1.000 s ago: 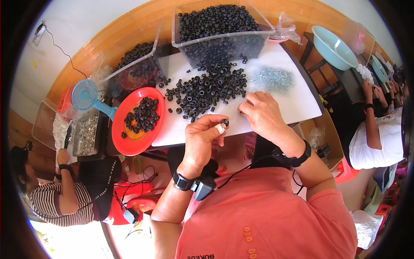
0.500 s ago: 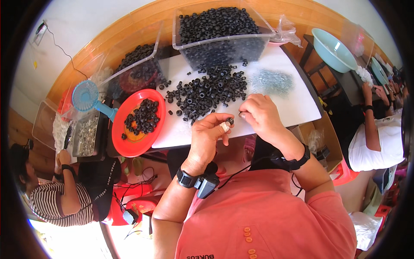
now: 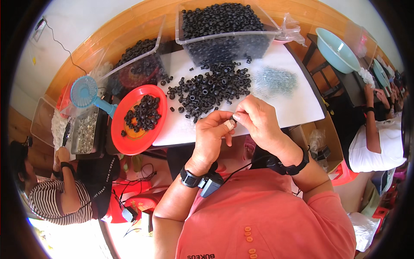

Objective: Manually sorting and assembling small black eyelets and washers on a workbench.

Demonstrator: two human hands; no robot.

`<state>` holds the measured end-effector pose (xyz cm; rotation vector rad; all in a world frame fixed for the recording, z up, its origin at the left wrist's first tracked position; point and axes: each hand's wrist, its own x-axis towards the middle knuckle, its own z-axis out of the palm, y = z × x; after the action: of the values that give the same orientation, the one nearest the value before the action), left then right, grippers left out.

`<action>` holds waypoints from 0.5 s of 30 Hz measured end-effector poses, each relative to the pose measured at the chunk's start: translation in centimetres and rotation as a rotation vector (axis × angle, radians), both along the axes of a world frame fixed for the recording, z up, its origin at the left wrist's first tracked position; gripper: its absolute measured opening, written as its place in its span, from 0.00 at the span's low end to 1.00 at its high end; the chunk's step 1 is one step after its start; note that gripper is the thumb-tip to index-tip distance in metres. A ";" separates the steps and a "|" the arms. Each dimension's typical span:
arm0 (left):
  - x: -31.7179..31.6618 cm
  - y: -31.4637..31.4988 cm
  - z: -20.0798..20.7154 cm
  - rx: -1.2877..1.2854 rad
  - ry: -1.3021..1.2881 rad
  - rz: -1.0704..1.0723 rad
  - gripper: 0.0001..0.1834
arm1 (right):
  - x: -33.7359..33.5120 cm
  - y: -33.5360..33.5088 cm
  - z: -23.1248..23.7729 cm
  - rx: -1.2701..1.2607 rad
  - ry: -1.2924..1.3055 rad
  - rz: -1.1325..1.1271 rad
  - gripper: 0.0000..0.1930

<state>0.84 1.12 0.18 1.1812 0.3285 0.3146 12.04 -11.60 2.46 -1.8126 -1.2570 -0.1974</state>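
Observation:
My left hand is closed in a pinch round a small black round part, mostly hidden by the fingers. White tape is wrapped about its thumb tip. Against it my right hand brings thumb and forefinger together at the part; whatever lies between those two fingertips is too small to make out. Just beyond both hands, a heap of loose black plastic parts, some ring-shaped and some small and stubby, covers the white tabletop. To its right lies a patch of thin silvery pins or wires.
A red plate with black parts stands left. Clear bins full of black parts line the back. A blue handheld fan lies beside a metal tray. Co-workers sit left and right; a pale blue basin stands far right.
My right hand has moved left, and its fingertips now meet the black part in my left hand. The view has shifted slightly.

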 end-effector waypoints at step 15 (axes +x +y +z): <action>0.3 -1.2 -0.7 -0.022 -0.025 0.070 0.08 | -2.2 0.2 -2.4 0.225 0.335 -0.005 0.04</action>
<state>1.10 -0.09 -0.53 1.1445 0.3510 0.3856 9.80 -11.45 0.06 -1.5779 -0.9537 -0.0326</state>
